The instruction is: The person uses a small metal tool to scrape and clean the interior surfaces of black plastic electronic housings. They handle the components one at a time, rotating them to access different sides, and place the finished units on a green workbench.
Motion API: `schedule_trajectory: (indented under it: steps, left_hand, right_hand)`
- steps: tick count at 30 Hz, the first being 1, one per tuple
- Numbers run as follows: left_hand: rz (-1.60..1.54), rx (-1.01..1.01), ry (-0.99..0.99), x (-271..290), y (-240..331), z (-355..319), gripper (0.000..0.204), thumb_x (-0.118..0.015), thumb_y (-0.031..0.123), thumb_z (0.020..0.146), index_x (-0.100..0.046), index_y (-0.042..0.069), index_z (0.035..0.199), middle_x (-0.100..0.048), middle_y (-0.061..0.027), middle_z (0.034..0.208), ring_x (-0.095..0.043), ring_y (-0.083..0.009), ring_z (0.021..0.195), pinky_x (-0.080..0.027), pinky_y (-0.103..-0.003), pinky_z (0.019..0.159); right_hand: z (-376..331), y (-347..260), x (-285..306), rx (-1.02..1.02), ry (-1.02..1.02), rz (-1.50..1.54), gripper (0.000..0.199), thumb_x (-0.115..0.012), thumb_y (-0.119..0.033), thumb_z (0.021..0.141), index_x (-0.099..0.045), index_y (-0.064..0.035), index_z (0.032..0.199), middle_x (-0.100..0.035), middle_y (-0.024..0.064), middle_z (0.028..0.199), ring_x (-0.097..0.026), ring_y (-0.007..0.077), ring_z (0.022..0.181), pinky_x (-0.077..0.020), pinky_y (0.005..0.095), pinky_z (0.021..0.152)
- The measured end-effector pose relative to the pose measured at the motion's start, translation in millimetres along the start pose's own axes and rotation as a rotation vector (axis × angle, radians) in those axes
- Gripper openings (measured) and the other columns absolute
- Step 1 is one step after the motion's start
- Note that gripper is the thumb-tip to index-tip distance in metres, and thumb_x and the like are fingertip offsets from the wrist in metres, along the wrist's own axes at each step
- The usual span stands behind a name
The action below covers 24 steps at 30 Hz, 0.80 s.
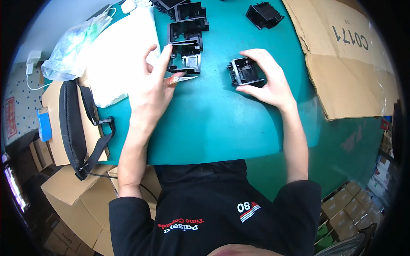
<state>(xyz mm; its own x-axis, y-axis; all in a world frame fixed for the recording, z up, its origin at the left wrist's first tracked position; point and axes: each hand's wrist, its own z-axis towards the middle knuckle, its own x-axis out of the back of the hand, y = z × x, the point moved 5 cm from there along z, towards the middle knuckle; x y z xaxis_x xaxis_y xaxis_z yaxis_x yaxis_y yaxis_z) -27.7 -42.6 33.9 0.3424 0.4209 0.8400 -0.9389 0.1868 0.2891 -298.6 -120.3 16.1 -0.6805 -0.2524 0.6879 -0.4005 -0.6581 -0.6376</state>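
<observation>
My right hand [271,83] grips a black plastic housing [246,73], thumb and fingers on opposite sides of it. The housing is box-shaped, with an open frame facing left, and sits on or just over the green table. My left hand [156,83] holds a slim pointed tool [184,78], pale at the tip and orange-red near the thumb; its exact kind is unclear. The index finger of that hand reaches the edge of a black housing [188,51] at the near end of a row of similar parts.
Another black housing [265,16] lies at the far right of the green table [213,128]. A flattened cardboard sheet [341,81] covers the right side. White sheeting [121,51], a clear plastic bag [79,49] and a black strapped pouch [72,123] are on the left, above an open carton [81,200].
</observation>
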Motion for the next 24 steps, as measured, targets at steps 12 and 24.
schedule_trajectory:
  steps: [12, 24]
  left_hand:
    - [-0.313, -0.122, -0.345, 7, 49, -16, 0.050, -0.078, 0.026, 0.092, -0.062, 0.004, 0.134, -0.065, -0.0086, 0.092, -0.065, -0.0261, 0.074, -0.054, -0.037, 0.064]
    - [-0.279, -0.150, -0.301, 18, 54, -26, 0.038, -0.080, 0.008, 0.087, -0.076, 0.008, 0.125, -0.052, -0.0055, 0.074, -0.053, -0.0199, 0.058, -0.044, -0.035, 0.054]
  right_hand:
    - [-7, -39, -30, 0.076, -0.097, 0.010, 0.068, -0.092, -0.032, 0.070, -0.064, -0.0067, 0.126, -0.063, 0.0120, 0.116, -0.064, 0.0342, 0.104, -0.0527, 0.0427, 0.091]
    - [-6, -38, -37, 0.125, 0.057, 0.098, 0.069, -0.098, -0.037, 0.063, -0.067, -0.0052, 0.116, -0.069, 0.0124, 0.104, -0.069, 0.0319, 0.092, -0.0581, 0.0391, 0.079]
